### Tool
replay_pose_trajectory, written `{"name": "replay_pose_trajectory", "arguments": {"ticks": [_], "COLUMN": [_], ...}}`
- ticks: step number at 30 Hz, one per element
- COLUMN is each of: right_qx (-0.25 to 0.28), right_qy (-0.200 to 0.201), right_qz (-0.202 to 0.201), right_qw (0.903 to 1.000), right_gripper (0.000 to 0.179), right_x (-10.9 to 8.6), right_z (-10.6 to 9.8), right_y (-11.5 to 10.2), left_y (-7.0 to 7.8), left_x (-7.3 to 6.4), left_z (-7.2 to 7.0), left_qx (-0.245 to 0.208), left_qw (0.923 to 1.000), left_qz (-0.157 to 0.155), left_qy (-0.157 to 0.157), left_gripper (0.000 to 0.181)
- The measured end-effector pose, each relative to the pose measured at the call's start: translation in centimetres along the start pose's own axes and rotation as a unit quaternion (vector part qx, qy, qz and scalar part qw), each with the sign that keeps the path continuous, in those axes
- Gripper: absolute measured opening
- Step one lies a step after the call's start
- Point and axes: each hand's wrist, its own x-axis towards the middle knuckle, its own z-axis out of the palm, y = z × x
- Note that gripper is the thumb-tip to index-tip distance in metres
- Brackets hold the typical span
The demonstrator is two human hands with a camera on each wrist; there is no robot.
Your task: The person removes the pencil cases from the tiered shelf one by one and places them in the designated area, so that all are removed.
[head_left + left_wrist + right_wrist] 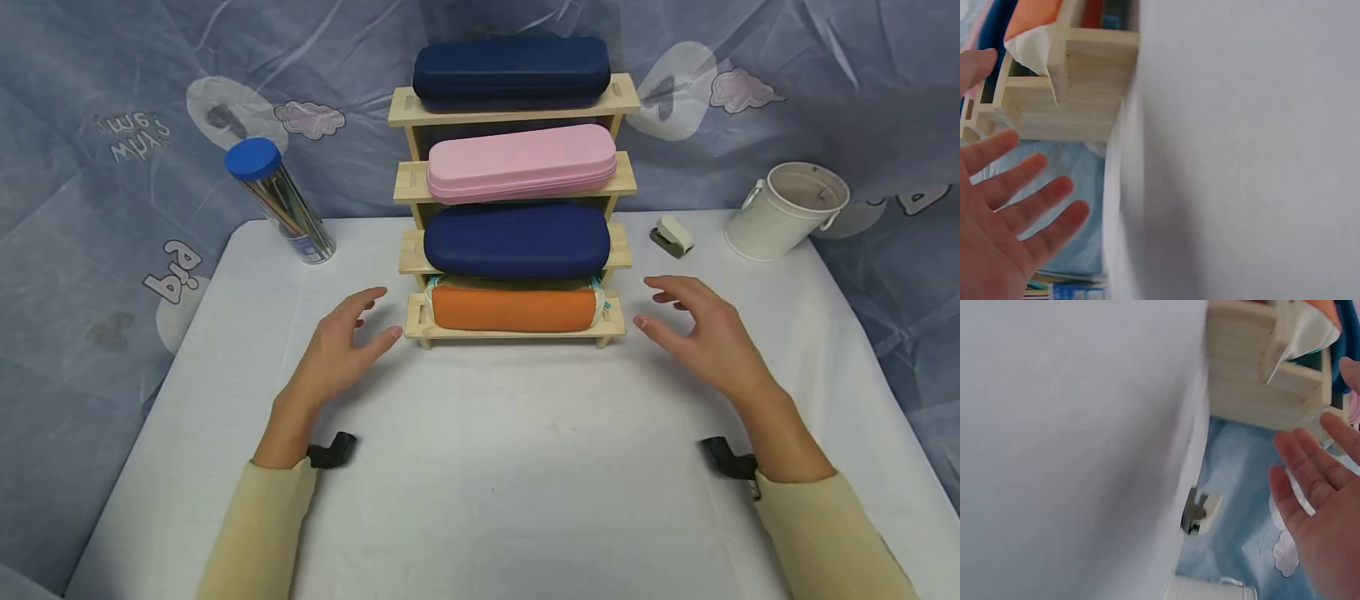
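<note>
The fingers (1054, 209) of the left hand (333, 350) are spread, thumb well away from them, and hold nothing, just left of the rack (415, 321). The right hand (697, 333), just right of the rack, has its fingers lightly bent and thumb apart, also gripping nothing. On the rack's lowest step lies an orange case (517, 309); on the steps above are a blue case (517, 242), a pink case (522, 164) slightly askew, and a navy case (512, 75) on top. The rack stands on a white counter (555, 467). Left of the rack is a blue-lidded jar (292, 208); right of it, a small punch (673, 236), then a bucket (780, 212). Behind it hangs a cloth (360, 167).
</note>
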Motion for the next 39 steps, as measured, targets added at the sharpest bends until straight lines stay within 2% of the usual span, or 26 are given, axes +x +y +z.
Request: {"name": "replay_pose_trajectory", "arguments": {"ticks": [3,6,8,11,16,20,24,30,37,39], "right_qx": [0.082,0.144,0.157,0.145,0.1,0.085,0.081,0.093,0.092,0.082], "right_qy": [-0.004,-0.012,-0.016,-0.016,-0.01,-0.003,-0.002,0.002,-0.01,-0.011], "right_qz": [0.016,0.029,0.028,0.015,-0.009,-0.021,-0.016,-0.013,-0.012,-0.018], "right_qw": [0.9965,0.9891,0.9871,0.9892,0.9949,0.9961,0.9966,0.9956,0.9956,0.9964], "right_gripper": [0.05,0.052,0.054,0.058,0.062,0.06,0.056,0.051,0.057,0.058], "right_x": [0.2,0.5,0.6,0.9,1.0,1.1,1.1,1.1,1.2,1.3], "right_z": [0.4,1.0,1.5,2.4,3.6,4.0,4.1,4.1,4.5,4.7], "right_y": [-0.7,-1.4,-1.6,-1.8,-2.0,-2.0,-2.2,-2.4,-2.8,-2.9], "left_y": [-0.2,-0.2,0.0,1.0,2.6,2.8,2.6,2.4,-0.6,-0.6], "left_x": [0.5,1.0,1.3,1.5,1.9,1.9,1.8,1.8,2.3,2.3], "left_z": [0.7,1.6,2.1,2.5,3.0,3.2,3.2,3.2,4.9,4.9], "left_qx": [-0.107,-0.203,-0.249,-0.288,-0.318,-0.318,-0.319,-0.334,-0.354,-0.358], "left_qw": [0.994,0.9784,0.9672,0.9544,0.9425,0.942,0.9421,0.9366,0.9298,0.9279], "left_qz": [-0.02,-0.037,-0.05,-0.071,-0.087,-0.091,-0.089,-0.093,-0.09,-0.091], "left_qy": [-0.006,-0.01,-0.015,-0.032,-0.054,-0.055,-0.052,-0.053,-0.048,-0.051], "left_gripper": [0.062,0.064,0.067,0.073,0.076,0.072,0.068,0.069,0.07,0.071]}}
